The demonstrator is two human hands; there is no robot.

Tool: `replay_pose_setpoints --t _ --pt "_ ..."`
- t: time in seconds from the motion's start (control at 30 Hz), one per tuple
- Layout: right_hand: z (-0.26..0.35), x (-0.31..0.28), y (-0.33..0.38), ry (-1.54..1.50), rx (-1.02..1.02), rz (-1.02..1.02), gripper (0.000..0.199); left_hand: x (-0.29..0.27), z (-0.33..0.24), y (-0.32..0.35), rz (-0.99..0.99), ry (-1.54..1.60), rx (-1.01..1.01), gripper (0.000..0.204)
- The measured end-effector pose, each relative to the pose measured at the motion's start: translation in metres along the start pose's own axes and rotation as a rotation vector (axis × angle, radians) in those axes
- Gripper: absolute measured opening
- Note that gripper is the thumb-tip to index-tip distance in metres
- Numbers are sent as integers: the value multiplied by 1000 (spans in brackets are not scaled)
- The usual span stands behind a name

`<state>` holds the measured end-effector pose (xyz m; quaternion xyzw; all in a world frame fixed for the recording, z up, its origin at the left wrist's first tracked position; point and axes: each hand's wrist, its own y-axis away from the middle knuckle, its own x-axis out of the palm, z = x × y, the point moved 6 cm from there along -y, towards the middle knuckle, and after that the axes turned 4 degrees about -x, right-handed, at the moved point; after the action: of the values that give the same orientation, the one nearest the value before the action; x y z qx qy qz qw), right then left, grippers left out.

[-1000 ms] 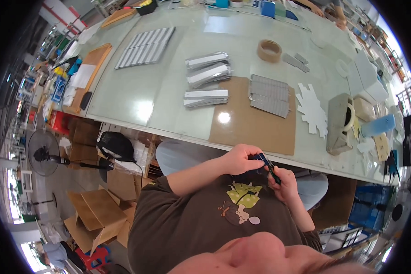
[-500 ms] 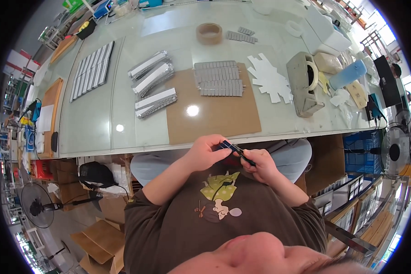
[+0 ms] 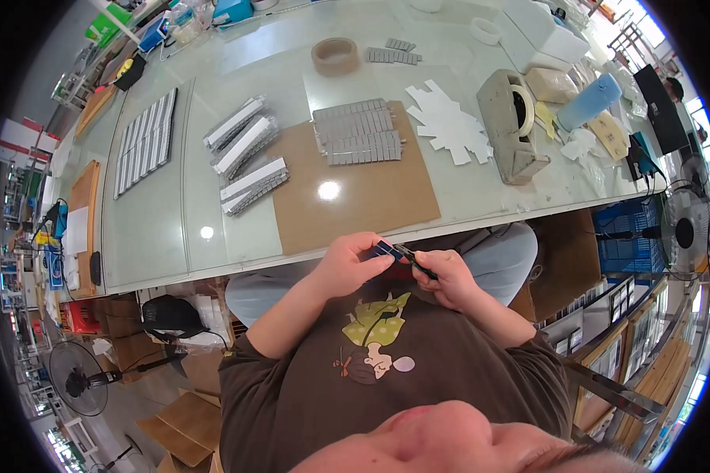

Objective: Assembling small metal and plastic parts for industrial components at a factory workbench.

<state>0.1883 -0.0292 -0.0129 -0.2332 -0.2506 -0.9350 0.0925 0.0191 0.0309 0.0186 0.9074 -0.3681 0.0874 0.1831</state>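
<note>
Just in front of the table edge, my left hand (image 3: 350,264) pinches a small dark blue panel piece (image 3: 384,250) with thin pale lines. My right hand (image 3: 448,277) is closed around dark-handled pliers (image 3: 424,270), whose jaws meet the panel's right end; whether they grip it I cannot tell. Both hands are over my lap. Beyond them a brown cardboard sheet (image 3: 347,217) lies on the table, bearing rows of grey segmented strips (image 3: 363,148). Bundles of white and grey strips (image 3: 243,147) lie at its left, and overlapping white strips (image 3: 450,122) at its right.
A grey tape dispenser (image 3: 497,118) and a light blue bottle (image 3: 590,102) stand at the right. A brown tape roll (image 3: 334,57) sits farther back. Flat grey-and-white strips (image 3: 147,142) lie at the left. Fans (image 3: 79,380) flank the table.
The view has shifted slightly, so the table's things appear farther left. The panel and the pliers' jaws show more plainly between my hands, which keep their holds.
</note>
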Motion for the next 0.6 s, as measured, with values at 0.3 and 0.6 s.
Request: replay_pose_setpoints --t 0.3,0.6 --pt "10 -13 10 5 -215 -94 28 -1 1 -3 -45 -87 -63 15" --pt "24 13 -1 216 -330 -206 12 4 6 -2 -53 -54 11 13"
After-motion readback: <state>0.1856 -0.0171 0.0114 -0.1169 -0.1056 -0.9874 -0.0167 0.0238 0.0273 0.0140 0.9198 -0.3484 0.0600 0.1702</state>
